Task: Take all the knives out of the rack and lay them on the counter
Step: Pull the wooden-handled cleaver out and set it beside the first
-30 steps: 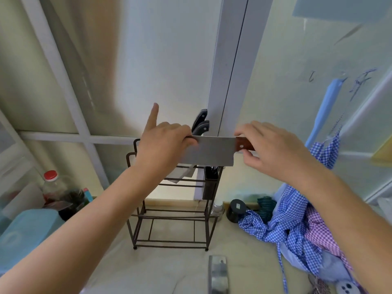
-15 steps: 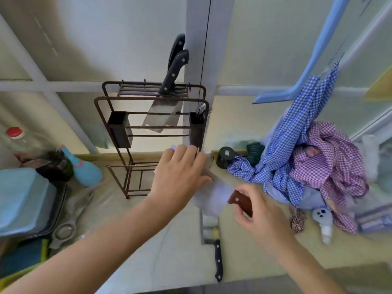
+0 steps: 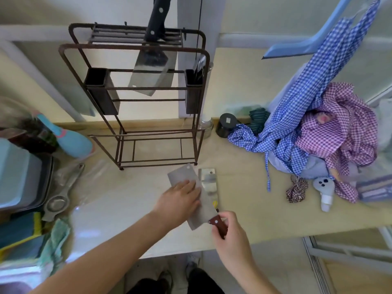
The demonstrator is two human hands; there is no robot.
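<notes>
A brown wire rack (image 3: 135, 49) stands on the counter (image 3: 244, 209) against the wall. In its top slots hangs a black-handled cleaver (image 3: 151, 75), with a second black handle behind it. A brown-handled cleaver (image 3: 182, 177) lies flat on the counter in front of the rack. My left hand (image 3: 180, 200) presses flat on its blade, and my right hand (image 3: 231, 232) grips its handle. Its blade partly covers another cleaver (image 3: 209, 183), which lies on the counter just to the right.
Two dark cups hang in the rack (image 3: 101, 90). A dark jar (image 3: 226, 124) and a heap of checked cloths (image 3: 318, 134) sit to the right. At left are a blue bottle (image 3: 70, 141), a metal strainer (image 3: 58, 200) and a sink tray (image 3: 25, 181).
Both hands carried the brown-handled cleaver from in front of the rack's top down to the counter, where it now lies flat next to the other cleaver. My view tilted downward.
</notes>
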